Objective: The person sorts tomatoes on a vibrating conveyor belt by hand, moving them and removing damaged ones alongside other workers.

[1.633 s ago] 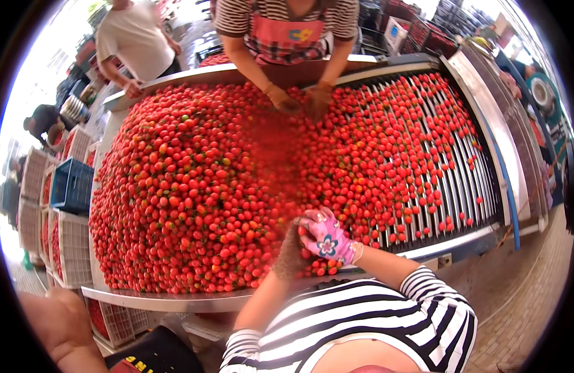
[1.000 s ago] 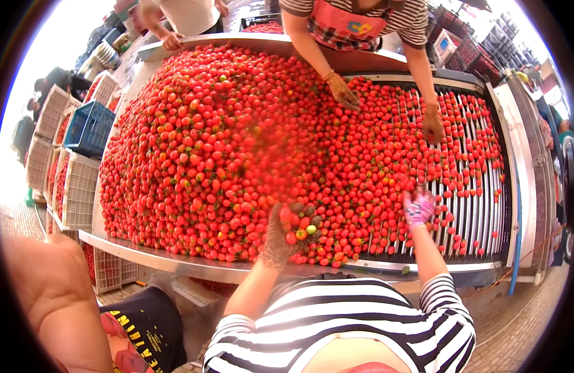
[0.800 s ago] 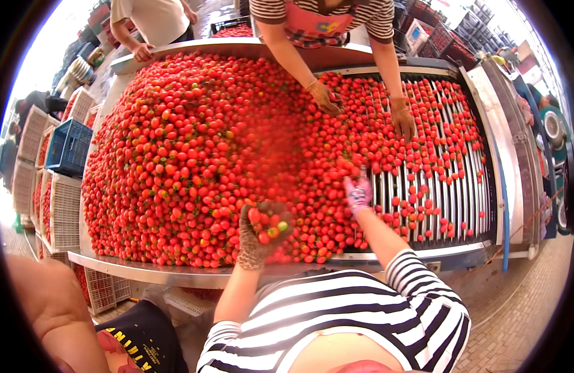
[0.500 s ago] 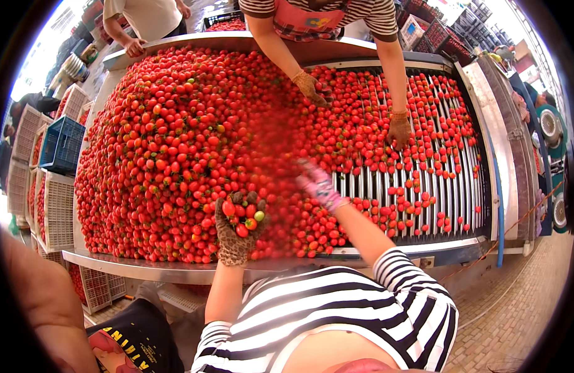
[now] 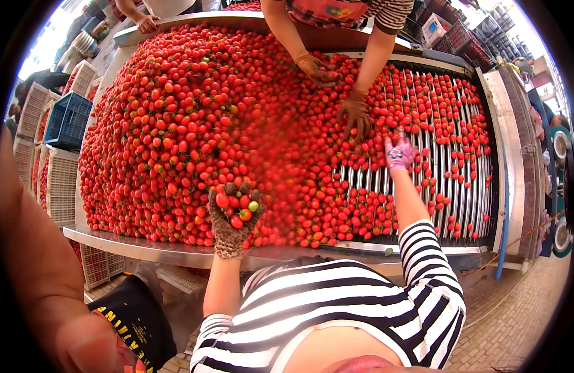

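My left hand [image 5: 228, 227], in a brown spotted glove, is cupped palm up over the near side of the heap. Several cherry tomatoes [image 5: 236, 221] lie in it, mostly red, with one pale green tomato [image 5: 253, 206] by the fingers. My right hand [image 5: 399, 154], in a pink patterned glove, reaches out to the roller conveyor [image 5: 429, 158]. Its fingers are stretched out and touch red cherry tomatoes on the metal rollers. The big heap of cherry tomatoes [image 5: 169, 137] fills the left of the metal table; part of its middle is blurred.
Across the table, a co-worker's gloved hands [image 5: 355, 112] work among the tomatoes, close to my right hand. Another person's hand [image 5: 147, 25] rests on the far rim. White crates [image 5: 61, 186] and a blue crate [image 5: 68, 121] stand at the left. Someone's arm [image 5: 41, 267] is close at lower left.
My right hand has moved right and away from me onto the rollers. The co-worker's hand on the right has shifted left. My left hand still holds its tomatoes.
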Demonstrator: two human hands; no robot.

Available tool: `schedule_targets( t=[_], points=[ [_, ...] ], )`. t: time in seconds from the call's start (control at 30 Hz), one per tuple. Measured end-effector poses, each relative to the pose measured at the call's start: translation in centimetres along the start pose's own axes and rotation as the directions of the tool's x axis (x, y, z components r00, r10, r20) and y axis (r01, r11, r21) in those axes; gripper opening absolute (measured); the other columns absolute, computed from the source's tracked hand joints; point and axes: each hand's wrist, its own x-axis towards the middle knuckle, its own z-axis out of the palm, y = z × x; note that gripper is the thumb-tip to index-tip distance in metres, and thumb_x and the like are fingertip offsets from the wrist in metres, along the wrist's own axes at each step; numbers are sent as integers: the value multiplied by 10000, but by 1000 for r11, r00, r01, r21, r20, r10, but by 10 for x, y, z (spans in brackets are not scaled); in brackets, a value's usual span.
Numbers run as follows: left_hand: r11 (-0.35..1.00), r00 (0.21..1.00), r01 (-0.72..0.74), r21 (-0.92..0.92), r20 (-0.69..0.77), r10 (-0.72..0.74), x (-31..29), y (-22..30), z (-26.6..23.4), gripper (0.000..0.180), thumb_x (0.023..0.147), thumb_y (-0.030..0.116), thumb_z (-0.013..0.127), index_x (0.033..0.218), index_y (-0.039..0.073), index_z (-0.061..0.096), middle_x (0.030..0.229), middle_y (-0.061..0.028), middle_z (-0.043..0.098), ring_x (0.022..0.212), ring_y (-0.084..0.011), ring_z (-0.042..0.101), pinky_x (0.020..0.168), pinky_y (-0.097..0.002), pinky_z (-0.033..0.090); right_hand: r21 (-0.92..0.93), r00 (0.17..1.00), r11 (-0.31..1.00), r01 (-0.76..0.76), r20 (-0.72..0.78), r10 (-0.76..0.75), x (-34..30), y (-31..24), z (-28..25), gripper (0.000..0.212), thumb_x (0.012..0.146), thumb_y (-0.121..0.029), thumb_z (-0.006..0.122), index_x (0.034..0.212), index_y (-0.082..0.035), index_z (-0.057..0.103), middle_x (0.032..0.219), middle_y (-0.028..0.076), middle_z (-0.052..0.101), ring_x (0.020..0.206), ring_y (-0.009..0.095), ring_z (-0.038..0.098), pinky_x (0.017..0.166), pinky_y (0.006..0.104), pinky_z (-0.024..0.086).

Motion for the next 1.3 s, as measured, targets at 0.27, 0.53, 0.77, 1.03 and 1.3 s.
schedule_targets(
  t=[0.27, 0.53, 0.77, 1.03, 1.3],
  points=[
    [998, 990, 31, -52, 142, -23, 4, 6, -16, 453, 880, 523, 483, 1067, 149, 658, 1182, -106, 609, 1066, -358, 574, 882, -551, 466, 685, 865, 726, -59, 398, -306, -134, -177, 38, 703, 819, -529, 564, 1404, -195, 363, 1293, 160, 516, 1159, 316, 514, 949, 379, 426],
    [995, 994, -58, -85, 87, 65, -14, 30, -24, 455, 859, 532, 506, 1039, 142, 658, 1167, -106, 616, 1085, -355, 560, 860, -569, 473, 628, 653, 657, 417, 295, -697, -113, -29, -124, 737, 763, -257, 712, 1385, -88, 356, 1356, 161, 426, 1191, 276, 482, 1032, 357, 395],
    [896, 879, -409, -173, 192, 437, -76, 88, -60, 415, 867, 466, 547, 1089, 125, 627, 1213, -126, 580, 1177, -361, 496, 935, -582, 432, -202, 715, 825, 528, 629, -304, -137, 123, -89, 1122, 547, -424, 814, 1436, -101, 209, 1409, 252, 302, 1249, 384, 410, 988, 389, 425],
    [559, 570, -818, -139, -66, 819, -189, 146, -158, 417, 866, 457, 509, 1073, 112, 615, 1165, -132, 596, 1111, -382, 521, 901, -582, 439, 240, 472, 666, 706, 542, -695, -205, 49, 18, 1116, 633, -353, 766, 1448, -41, 70, 1371, 274, 342, 1219, 377, 426, 998, 376, 399],
    [582, 452, -797, 164, -478, 753, -187, 162, -306, 376, 822, 477, 557, 904, 111, 582, 928, -83, 598, 960, -284, 573, 804, -482, 475, 613, 268, 436, 659, 351, -897, -253, -124, 31, 949, 703, -455, 693, 1389, 41, 264, 1374, 228, 393, 1248, 364, 399, 1068, 383, 295]
  ],
)
